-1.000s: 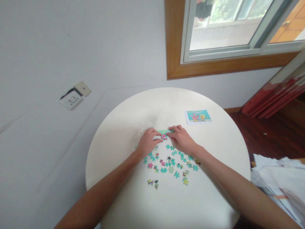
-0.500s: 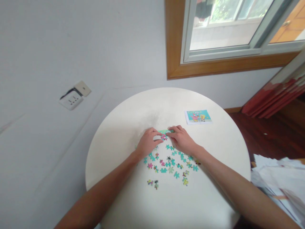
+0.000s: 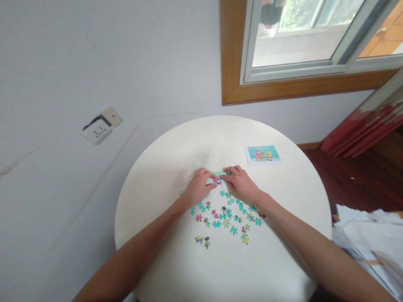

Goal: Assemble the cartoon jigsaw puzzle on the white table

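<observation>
On the white round table, my left hand (image 3: 199, 186) has its thumb and index finger closed about a pink puzzle piece (image 3: 217, 181). This piece lies against the lower edge of a small strip of joined green puzzle pieces (image 3: 218, 173). From the other side, my right hand (image 3: 241, 182) pinches the strip's right part with curled fingers, its thumb close to the pink piece. Both hands partly cover the strip. Loose puzzle pieces (image 3: 228, 213), mostly teal with some pink and yellow, are scattered below the hands; a few are partly hidden by my forearms.
A picture card (image 3: 262, 154) with cartoon figures lies at the right back of the table (image 3: 176, 142). Papers (image 3: 368, 235) are piled beyond the right edge. A wall with a socket (image 3: 97, 131) and a window (image 3: 292, 42) stand behind the table.
The view has shifted slightly. My left fingers have moved a little on the pink piece; both hands otherwise stay in the same place.
</observation>
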Motion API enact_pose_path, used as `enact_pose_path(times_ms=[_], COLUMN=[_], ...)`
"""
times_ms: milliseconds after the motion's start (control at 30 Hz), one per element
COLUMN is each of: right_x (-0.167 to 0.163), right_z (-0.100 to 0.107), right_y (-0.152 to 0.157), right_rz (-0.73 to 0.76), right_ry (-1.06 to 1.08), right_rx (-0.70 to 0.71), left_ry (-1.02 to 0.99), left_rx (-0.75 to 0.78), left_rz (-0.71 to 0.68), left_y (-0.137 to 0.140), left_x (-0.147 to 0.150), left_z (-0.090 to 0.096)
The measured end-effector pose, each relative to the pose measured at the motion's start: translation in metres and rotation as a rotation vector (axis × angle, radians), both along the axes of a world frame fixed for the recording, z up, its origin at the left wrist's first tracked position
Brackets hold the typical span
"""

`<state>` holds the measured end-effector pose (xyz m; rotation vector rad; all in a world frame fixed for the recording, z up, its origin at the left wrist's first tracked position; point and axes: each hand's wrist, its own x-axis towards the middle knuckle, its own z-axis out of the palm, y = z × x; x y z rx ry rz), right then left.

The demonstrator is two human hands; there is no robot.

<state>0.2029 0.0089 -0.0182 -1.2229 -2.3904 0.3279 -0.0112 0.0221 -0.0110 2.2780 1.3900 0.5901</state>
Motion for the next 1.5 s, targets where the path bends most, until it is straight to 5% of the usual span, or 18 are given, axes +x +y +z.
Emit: enact_pose_path(times_ms=[1500], right_x=[-0.0004], right_z=[0.0027], right_y=[0.0001], right_rz=[0.011], right_ry=[-0.037], right_rx=[-0.015], left_ry=[-0.079], left_rx=[-0.03], left_rz=[-0.038], left_y=[0.0002], left_x=[0.0057], left_z=[-0.0028])
